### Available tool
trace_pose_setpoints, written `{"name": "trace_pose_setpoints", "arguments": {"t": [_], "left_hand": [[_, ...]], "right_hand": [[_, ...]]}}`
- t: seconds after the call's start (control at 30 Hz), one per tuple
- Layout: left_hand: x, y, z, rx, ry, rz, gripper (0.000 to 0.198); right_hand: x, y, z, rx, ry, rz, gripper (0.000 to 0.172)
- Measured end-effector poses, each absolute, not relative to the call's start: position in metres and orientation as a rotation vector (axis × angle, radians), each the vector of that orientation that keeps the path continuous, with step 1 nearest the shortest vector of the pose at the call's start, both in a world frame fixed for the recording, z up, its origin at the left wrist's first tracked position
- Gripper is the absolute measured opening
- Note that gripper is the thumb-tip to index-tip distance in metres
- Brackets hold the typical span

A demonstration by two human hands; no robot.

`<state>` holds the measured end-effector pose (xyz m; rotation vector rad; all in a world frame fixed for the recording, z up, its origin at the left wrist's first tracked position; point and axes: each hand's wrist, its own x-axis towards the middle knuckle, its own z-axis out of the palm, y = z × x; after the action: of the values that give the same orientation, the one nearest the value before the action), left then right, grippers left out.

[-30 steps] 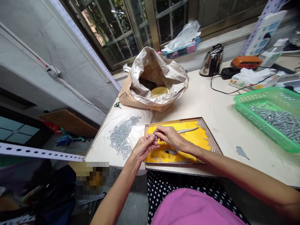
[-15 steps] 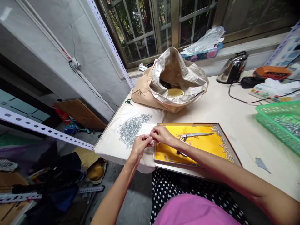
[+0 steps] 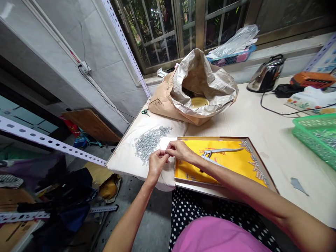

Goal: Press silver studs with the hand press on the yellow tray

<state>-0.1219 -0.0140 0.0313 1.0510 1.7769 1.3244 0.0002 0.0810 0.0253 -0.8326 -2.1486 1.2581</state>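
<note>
My left hand [image 3: 157,161] and my right hand [image 3: 181,150] meet fingertip to fingertip over the left edge of a shallow tray [image 3: 225,139] lined in yellow. Both are closed in a pinch; whatever lies between the fingers is too small to make out. Just beyond my left hand, a heap of small grey metal pins [image 3: 151,143] is spread on a white cloth [image 3: 123,157]. Inside the tray lie pliers-like hand tool with a long silver handle [image 3: 227,150] and, along the right side, a row of loose metal pins [image 3: 254,162]. My right forearm crosses above the tray.
Behind the tray stands an open brown paper sack [image 3: 168,94] with a yellow round thing inside. Green scissors [image 3: 145,112] lie at the table's left edge. To the right are a green basket [image 3: 312,129] of metal pieces, a kettle [image 3: 266,74] and a grey scrap [image 3: 299,185].
The camera view has shifted slightly, so the table things sit a little farther right. My hands stay pinched together, with the fingers slightly rearranged.
</note>
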Motion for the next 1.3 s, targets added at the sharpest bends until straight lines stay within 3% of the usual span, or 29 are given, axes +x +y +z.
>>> {"name": "trace_pose_setpoints", "arguments": {"t": [0.5, 0.6, 0.67, 0.77, 0.93, 1.13, 1.3], "left_hand": [[-0.15, -0.002, 0.03, 0.544, 1.627, 1.473, 0.029], [-0.155, -0.004, 0.032, 0.631, 1.787, 1.497, 0.031], [-0.15, -0.008, 0.033, 0.719, 1.825, 1.447, 0.035], [-0.131, -0.012, 0.034, 0.839, 1.749, 1.357, 0.038], [-0.082, -0.006, 0.03, 0.867, 1.559, 1.128, 0.037], [-0.038, 0.014, 0.007, 0.917, 1.557, 0.932, 0.029], [-0.027, 0.018, -0.009, 1.001, 1.627, 0.835, 0.03]], "right_hand": [[-0.022, 0.086, 0.01, -0.882, -2.119, 1.145, 0.007], [-0.015, 0.092, 0.023, -0.799, -2.208, 1.053, 0.024], [0.009, 0.094, 0.033, -0.758, -2.33, 0.845, 0.029], [0.071, 0.086, 0.037, -0.796, -2.514, 0.546, 0.021], [0.177, 0.054, 0.003, -1.131, -2.611, 0.301, 0.017], [0.216, 0.038, -0.035, -1.212, -2.6, 0.208, 0.01], [0.215, 0.039, -0.03, -1.064, -2.57, 0.055, 0.02]]}}
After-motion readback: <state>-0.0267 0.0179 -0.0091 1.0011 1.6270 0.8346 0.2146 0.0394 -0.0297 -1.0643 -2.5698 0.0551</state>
